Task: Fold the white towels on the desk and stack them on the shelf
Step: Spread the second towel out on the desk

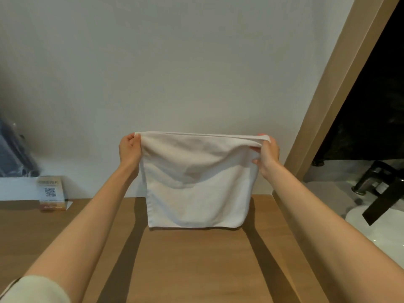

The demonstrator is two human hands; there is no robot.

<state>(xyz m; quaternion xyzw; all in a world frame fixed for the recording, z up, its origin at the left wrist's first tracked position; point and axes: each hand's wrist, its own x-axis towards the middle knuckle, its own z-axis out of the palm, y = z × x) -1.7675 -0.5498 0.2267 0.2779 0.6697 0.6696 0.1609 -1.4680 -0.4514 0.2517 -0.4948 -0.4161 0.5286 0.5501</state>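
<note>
A white towel [196,180] hangs in the air above the wooden desk [192,263], in front of the white wall. It is stretched flat between both hands by its top edge. My left hand [129,150] pinches the upper left corner. My right hand [267,153] grips the upper right corner, where the cloth bunches a little. The towel's bottom edge hangs just above the desk top. No shelf is in view.
A small sign with a QR code [51,192] stands at the desk's back left, with a dark object [15,152] behind it. To the right are a wooden door frame [341,88], a white basin [384,228] and a dark tap [376,184].
</note>
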